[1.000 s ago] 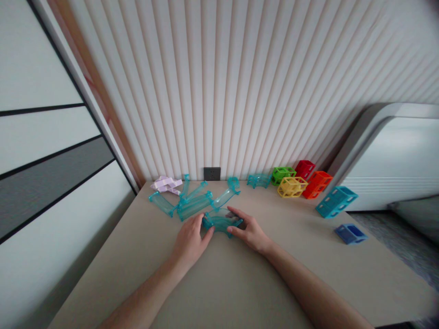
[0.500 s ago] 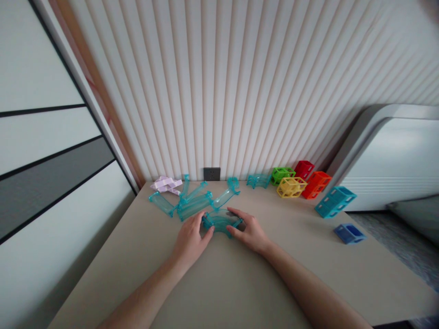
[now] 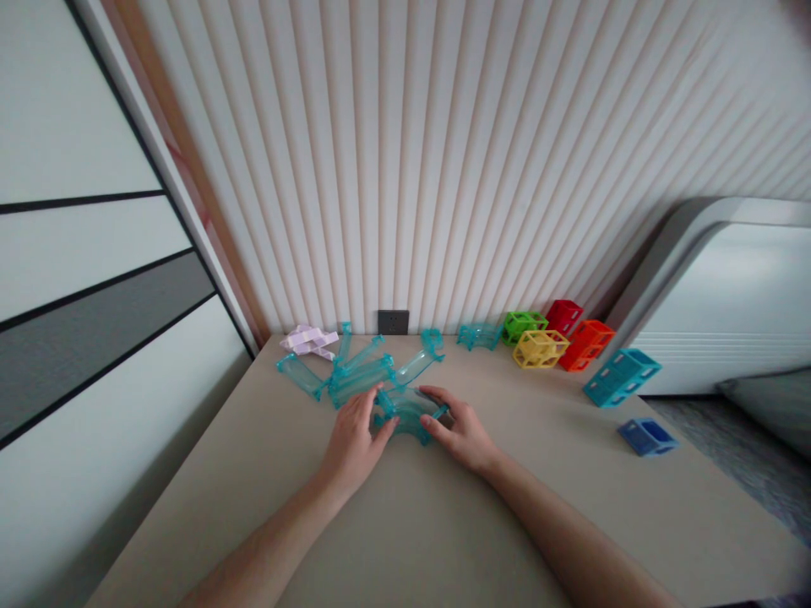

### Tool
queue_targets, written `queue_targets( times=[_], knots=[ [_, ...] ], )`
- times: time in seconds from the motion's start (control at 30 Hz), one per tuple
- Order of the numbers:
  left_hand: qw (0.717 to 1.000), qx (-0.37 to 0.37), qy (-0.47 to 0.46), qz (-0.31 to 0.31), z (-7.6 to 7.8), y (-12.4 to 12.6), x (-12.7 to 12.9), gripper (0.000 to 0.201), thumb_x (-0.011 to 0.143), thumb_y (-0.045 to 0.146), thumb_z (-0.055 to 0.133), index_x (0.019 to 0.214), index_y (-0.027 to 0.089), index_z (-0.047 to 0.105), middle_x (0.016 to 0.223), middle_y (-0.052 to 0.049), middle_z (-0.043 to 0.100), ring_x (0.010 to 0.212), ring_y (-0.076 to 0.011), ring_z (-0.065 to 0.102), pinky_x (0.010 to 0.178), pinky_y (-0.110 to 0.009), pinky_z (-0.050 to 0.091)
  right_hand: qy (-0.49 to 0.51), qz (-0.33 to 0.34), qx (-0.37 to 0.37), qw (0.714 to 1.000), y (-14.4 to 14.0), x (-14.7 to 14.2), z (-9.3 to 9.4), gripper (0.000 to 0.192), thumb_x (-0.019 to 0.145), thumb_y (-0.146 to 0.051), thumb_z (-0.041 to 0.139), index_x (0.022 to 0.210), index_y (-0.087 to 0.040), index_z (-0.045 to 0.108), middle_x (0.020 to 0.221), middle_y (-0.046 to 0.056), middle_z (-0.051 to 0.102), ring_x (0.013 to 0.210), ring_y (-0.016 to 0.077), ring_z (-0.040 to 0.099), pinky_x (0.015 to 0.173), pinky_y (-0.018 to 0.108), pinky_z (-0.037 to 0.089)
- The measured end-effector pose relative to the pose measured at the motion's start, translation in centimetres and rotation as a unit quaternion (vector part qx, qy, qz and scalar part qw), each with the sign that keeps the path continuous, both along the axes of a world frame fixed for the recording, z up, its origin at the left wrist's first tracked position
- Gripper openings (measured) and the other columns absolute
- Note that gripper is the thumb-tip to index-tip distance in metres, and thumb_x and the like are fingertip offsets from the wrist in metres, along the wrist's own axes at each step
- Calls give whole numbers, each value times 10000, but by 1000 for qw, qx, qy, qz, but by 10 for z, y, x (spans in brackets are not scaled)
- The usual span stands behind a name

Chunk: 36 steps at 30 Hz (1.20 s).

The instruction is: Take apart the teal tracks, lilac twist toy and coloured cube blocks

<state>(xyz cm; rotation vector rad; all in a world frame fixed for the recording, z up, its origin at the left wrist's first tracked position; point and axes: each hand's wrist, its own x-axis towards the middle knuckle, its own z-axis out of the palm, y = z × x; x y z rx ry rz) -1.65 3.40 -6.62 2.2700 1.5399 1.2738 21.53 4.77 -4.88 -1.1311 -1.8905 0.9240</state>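
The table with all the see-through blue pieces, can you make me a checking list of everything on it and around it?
Surface: beige table, matte, bare at the near edge.
Job's things: curved teal track piece, lying on the table between both hands.
Clutter: straight teal track pieces in a loose pile behind it; a pale pink piece far left; green, red, yellow, orange, teal and small blue open cubes to the right.
Grippers: left hand and right hand, fingers curled on the curved piece's ends.
Cables: nothing seen.
Surroundings: ribbed wall with a dark socket; white rounded unit at right.
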Motion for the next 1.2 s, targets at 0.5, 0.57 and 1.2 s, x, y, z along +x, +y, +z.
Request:
queue_targets(
  times=[0.5, 0.57, 1.2],
  knots=[
    [999, -30, -42, 8, -6, 3, -1, 382, 921, 388, 607, 1229, 178, 525, 1104, -131, 691, 1058, -288, 679, 880, -442, 576, -170, -17, 84, 982, -5, -5, 3, 611, 846, -415, 708, 1406, -242, 535, 1271, 113, 671, 1171, 293, 617, 1039, 473, 466],
    [998, -32, -56, 1, -6, 3, 0, 375, 926, 383, 601, 1236, 188, 521, 1115, -124, 690, 1048, -275, 684, 877, -426, 579, -157, -33, 80, 984, -5, -6, 2, 593, 841, -380, 716, 1394, -255, 543, 1231, 100, 687, 1127, 281, 638, 1021, 459, 481],
    [975, -118, -182, -42, -4, 2, 3, 351, 874, 361, 651, 1151, 191, 517, 1132, -134, 689, 912, -235, 738, 815, -397, 631, -74, -109, 59, 990, -4, -10, -11, 648, 835, -341, 698, 1442, -230, 499, 1179, 100, 715, 1013, 262, 695, 950, 440, 541]
  ],
)
